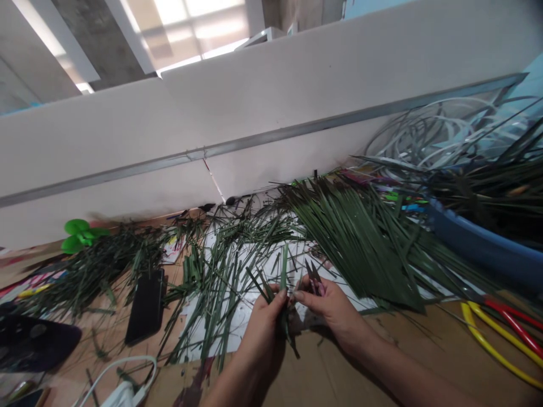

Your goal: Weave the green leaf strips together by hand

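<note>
My left hand point(265, 328) is closed around a small bunch of green leaf strips point(283, 271) that stick up above the fingers. My right hand point(328, 305) meets it from the right, thumb and fingers pinched at the same strips, and it grips small dark snips point(313, 275) whose blades point up. Both hands hover over a white sheet point(254, 308) littered with cut green strips. A thick fan of long green leaves point(356, 243) lies just right of the hands.
A black phone point(146, 305) lies on the brown table to the left. A white cable point(123, 379) runs along the near edge. Red and yellow handles point(504, 328) sit at the right, a blue tub point(479, 243) behind them. A white partition wall point(271, 113) closes the back.
</note>
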